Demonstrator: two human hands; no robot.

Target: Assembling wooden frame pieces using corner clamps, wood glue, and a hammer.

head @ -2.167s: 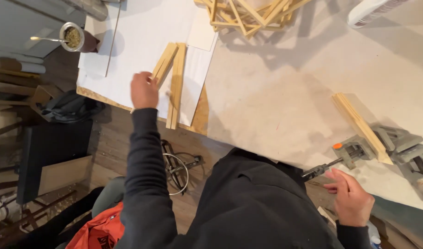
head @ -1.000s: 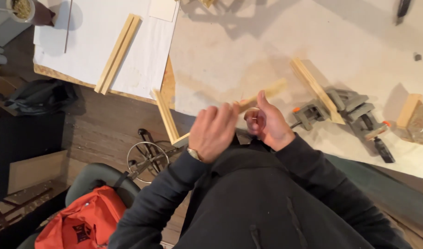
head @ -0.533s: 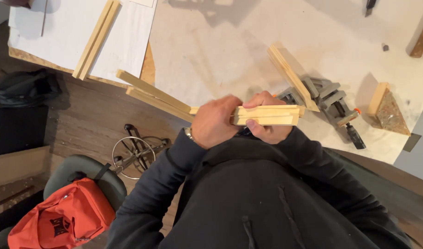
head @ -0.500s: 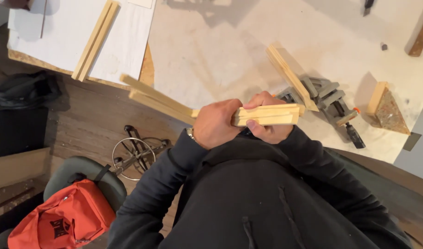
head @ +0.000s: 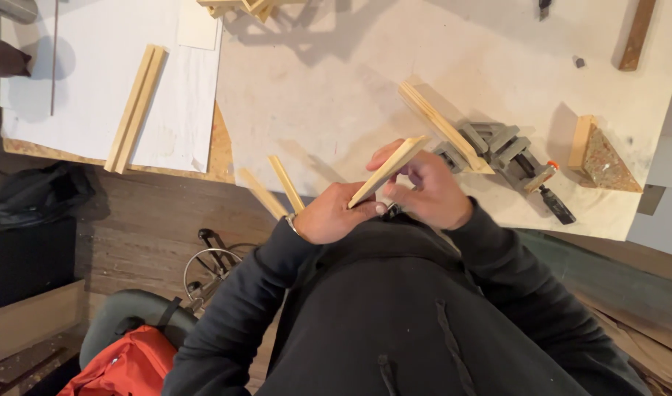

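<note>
My left hand [head: 334,215] grips thin wooden strips [head: 286,183] close to my chest; two ends stick out up-left, and another strip [head: 389,168] rises to the right between both hands. My right hand [head: 427,191] touches that strip's lower end with its fingers pinched around it. Just beyond my right hand a longer wooden strip [head: 442,126] lies across grey clamps [head: 508,149] on the pale worktable [head: 329,81].
Two strips [head: 136,107] lie side by side on white paper [head: 94,88] at the left. A wooden triangle block [head: 598,155] sits at the right edge, a pile of sticks [head: 241,6] at the top. Below the table are a red bag [head: 123,361] and a wire object [head: 211,268].
The bundle held level across both hands has come apart: one strip now tilts up to the right, the others point up-left from my left hand.
</note>
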